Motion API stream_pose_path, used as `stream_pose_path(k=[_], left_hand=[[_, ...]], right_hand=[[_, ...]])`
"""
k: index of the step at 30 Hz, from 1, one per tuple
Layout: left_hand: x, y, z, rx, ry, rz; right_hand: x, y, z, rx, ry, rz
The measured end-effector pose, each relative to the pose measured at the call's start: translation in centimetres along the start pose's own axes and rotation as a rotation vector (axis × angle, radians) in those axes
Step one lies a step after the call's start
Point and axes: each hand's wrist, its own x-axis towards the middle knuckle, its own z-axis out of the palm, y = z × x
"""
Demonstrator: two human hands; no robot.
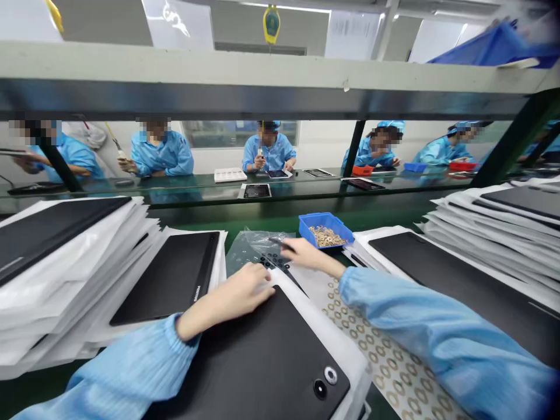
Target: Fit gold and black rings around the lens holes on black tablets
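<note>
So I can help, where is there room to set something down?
A bare green strip of bench lies behind the blue bin, left of it, and a green patch at lower left, below the white-sleeved stack. It is crowded around the left hand and right hand, among black panels and the sheet of rings.

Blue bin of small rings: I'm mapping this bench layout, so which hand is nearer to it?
The right hand is nearer, right at the near edge of the blue bin. The left hand is farther, down and left of it, resting on a black panel.
</note>
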Motion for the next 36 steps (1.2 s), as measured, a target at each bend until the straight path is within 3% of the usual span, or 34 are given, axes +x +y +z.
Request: stream_pose_path(k=[4, 9, 14, 22, 29, 36], left_hand=[[1.4, -3.5, -0.4, -0.027, 0.032, -0.128], [1.9, -4.0, 0.8, -0.138, 0.001, -0.252], [3.1, -4.9, 1.6, -0.339, -0.003, -0.502], [5.2, -5.3, 1.8, -0.614, -0.054, -0.783], [6.2, -5.6, 2.4, -0.693, -0.002, -0.865], [6.0, -5.7, 2.9, -0.802, 0.034, -0.79]], right_hand=[[1.7, 0.3, 3.3, -0.006, -0.048, 0.0], [3.4, 1.6, 4.5, 0.027, 0.075, 0.072], [3.6, 1.5, 5.0, 0.102, 0.149, 0.079], [3.0, 2.1, 2.8, 0.135, -0.097, -0.033], [2.4, 2.5, 2.4, 0.124, -0.168, -0.101], [2.4, 2.9, 2.4, 0.168, -0.153, -0.12]])
